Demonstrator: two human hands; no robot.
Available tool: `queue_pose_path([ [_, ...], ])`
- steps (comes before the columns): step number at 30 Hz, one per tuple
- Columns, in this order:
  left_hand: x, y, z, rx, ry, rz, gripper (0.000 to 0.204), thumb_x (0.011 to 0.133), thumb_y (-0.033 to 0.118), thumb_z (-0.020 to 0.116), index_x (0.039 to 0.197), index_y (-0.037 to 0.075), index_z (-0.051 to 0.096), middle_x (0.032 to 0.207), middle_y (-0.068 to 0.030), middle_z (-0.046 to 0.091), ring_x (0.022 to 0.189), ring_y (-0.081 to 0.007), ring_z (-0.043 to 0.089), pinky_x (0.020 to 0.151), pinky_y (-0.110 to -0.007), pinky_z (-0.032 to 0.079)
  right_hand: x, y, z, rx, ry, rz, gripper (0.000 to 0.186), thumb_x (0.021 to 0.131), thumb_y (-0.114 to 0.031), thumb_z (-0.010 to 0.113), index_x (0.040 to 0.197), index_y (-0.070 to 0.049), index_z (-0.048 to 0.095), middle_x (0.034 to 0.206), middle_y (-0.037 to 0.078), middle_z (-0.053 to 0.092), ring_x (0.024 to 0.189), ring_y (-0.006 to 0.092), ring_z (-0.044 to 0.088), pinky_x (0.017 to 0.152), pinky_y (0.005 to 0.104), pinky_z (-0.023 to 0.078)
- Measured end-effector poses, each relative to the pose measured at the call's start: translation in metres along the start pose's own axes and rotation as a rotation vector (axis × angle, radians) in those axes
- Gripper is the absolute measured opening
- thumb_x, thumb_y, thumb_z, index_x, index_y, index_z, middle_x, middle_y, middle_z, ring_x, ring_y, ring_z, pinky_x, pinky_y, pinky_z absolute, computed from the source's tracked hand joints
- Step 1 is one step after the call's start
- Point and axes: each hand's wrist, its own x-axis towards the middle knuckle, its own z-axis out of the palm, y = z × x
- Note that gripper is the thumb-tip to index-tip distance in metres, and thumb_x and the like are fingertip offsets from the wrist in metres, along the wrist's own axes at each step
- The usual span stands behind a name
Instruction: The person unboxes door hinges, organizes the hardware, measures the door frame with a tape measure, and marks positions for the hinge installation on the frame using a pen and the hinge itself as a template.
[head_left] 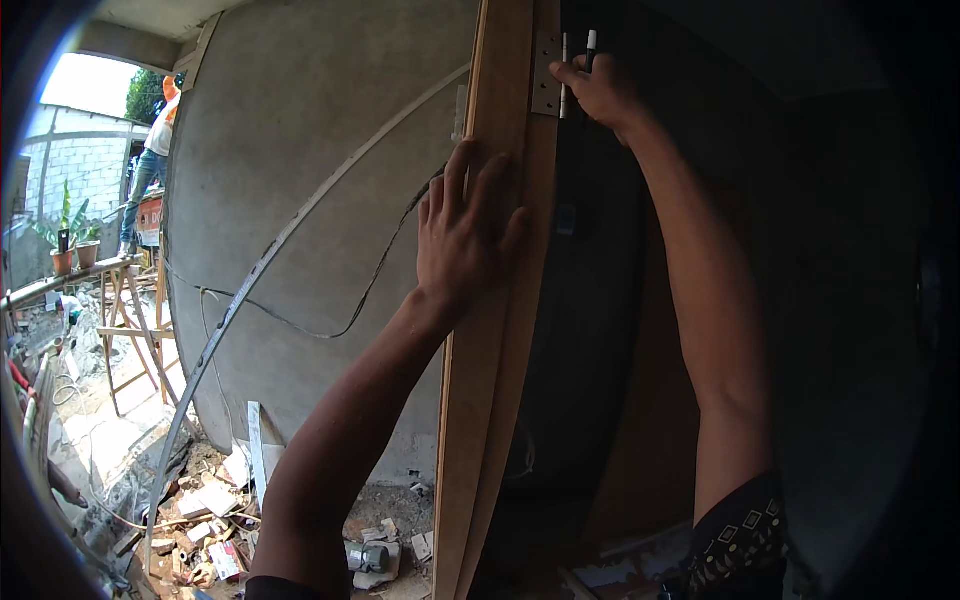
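A wooden door frame post stands upright in front of me. My left hand lies against its face with the fingers stretched out and apart, holding nothing. Higher up, a metal hinge with screw holes sits flat on the post's right edge. My right hand is closed beside it, thumb and fingertips at the hinge's pin side. A dark marker with a white end sticks up out of the right hand's fingers. Shadow hides part of that grip.
Left of the post is a grey plastered wall, crossed by a long curved-looking metal strip and a hanging dark cable. Rubble and a green bottle-like object lie below. A person stands on wooden scaffolding outside.
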Motion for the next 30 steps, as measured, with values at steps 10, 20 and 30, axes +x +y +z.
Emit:
queue_pose_path([
  [10, 0.008, 0.006, -0.004, 0.101, -0.012, 0.075, 0.062, 0.092, 0.036, 0.069, 0.146, 0.014, 0.049, 0.158, -0.0142, 0.032, 0.148, -0.042, 0.029, 0.119, -0.063, 0.025, 0.0, -0.002, 0.001, 0.003, 0.015, -0.016, 0.045, 0.098, -0.046, 0.068, 0.072, -0.009, 0.06, 0.063, -0.003, 0.052, 0.061, 0.0105, 0.05, 0.058, 0.0358, 0.042],
  [20, 0.071, 0.034, 0.036, 0.374, 0.001, 0.192, 0.07, 0.096, 0.047, 0.064, 0.154, 0.017, 0.043, 0.162, -0.0052, 0.034, 0.154, -0.0412, 0.018, 0.118, -0.078, 0.008, 0.004, -0.01, -0.004, -0.033, -0.061, 0.047, 0.041, 0.097, -0.043, 0.069, 0.077, -0.008, 0.063, 0.063, -0.002, 0.053, 0.054, 0.0115, 0.049, 0.051, 0.0348, 0.041],
  [30, 0.072, 0.039, 0.042, 0.384, -0.005, 0.074, 0.073, 0.096, 0.046, 0.063, 0.157, 0.016, 0.037, 0.16, -0.0018, 0.031, 0.153, -0.0493, 0.012, 0.111, -0.086, 0.002, 0.011, -0.024, -0.026, -0.24, -0.195, 0.066, 0.049, 0.094, -0.055, 0.071, 0.081, -0.007, 0.065, 0.068, 0.001, 0.061, 0.057, 0.0126, 0.056, 0.053, 0.0323, 0.047],
])
